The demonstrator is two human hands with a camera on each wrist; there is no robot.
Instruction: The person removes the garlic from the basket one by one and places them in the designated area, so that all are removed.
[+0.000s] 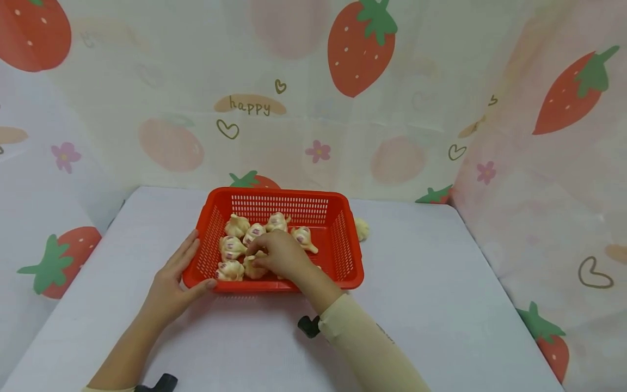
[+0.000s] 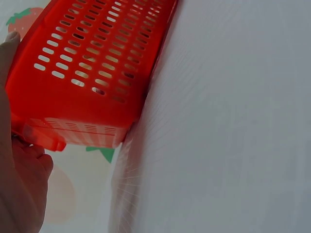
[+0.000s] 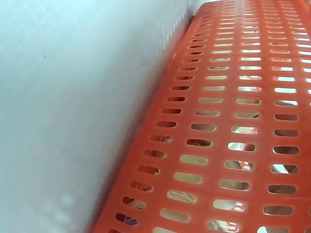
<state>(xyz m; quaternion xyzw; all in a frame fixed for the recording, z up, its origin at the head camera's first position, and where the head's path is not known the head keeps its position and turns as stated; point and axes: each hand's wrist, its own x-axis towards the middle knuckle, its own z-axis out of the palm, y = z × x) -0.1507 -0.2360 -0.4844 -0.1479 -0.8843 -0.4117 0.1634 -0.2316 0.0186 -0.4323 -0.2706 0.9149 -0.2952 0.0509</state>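
A red plastic basket (image 1: pixel 350 245) with slotted walls holds several pale garlic bulbs (image 1: pixel 232 247). My left hand (image 1: pixel 168 288) holds the basket's near left corner, thumb on the front rim and fingers along the left side. In the left wrist view, that hand (image 2: pixel 24 184) is partly cut off beside the basket (image 2: pixel 73 104). Inside the basket, my right hand (image 1: pixel 284 256) pinches a garlic bulb (image 1: pixel 254 269) near the front wall. The right wrist view shows only the slotted wall of the basket (image 3: pixel 194 107) with pale shapes behind it; the hand is out of that frame.
Another garlic bulb (image 1: pixel 362 229) lies on the white table (image 1: pixel 416 299), just outside the basket's right wall. Behind and at the sides hang cloths (image 1: pixel 303 120) printed with strawberries.
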